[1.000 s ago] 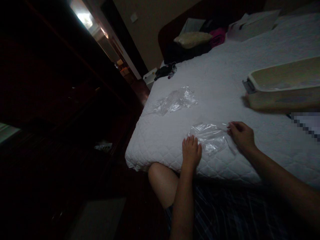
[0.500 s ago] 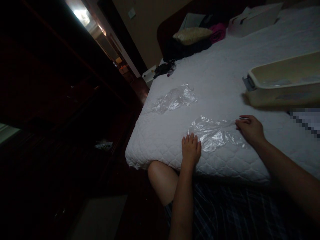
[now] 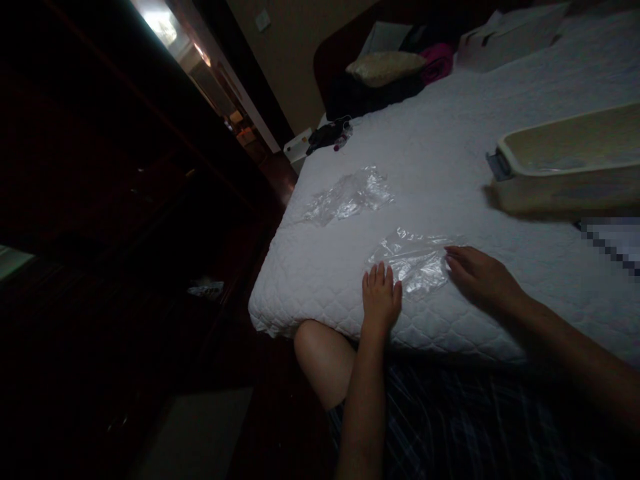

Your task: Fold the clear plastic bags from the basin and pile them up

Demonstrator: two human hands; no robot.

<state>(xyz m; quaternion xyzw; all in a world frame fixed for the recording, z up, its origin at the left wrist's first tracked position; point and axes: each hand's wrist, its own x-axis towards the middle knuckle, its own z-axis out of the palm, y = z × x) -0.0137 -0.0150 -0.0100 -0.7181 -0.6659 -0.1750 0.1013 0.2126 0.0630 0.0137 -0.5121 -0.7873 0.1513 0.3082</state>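
A crinkled clear plastic bag [image 3: 413, 257] lies near the front edge of the white quilted bed [image 3: 310, 280]. My left hand [image 3: 381, 297] rests flat on its lower left side, fingers stretched and slightly apart. At the bag's right edge is my right hand [image 3: 483, 277], thumb and fingertips close together on the film; the exact grip is partly hidden. A second clear plastic bag [image 3: 350, 197] is spread further back on the left, apart from both hands.
To the right stands a cream plastic bin [image 3: 560, 193] with a grey latch [image 3: 499, 165]. Further back are a white box [image 3: 510, 40], a yellowish pillow-like bundle [image 3: 385, 68] and a rolled magenta cloth [image 3: 437, 63]. Dark items [image 3: 327, 135] lie at the bed's far left edge.
My right hand has moved left and slightly down, bringing the bag's right side inward, so the bag now covers less width. My left hand has stayed in place.
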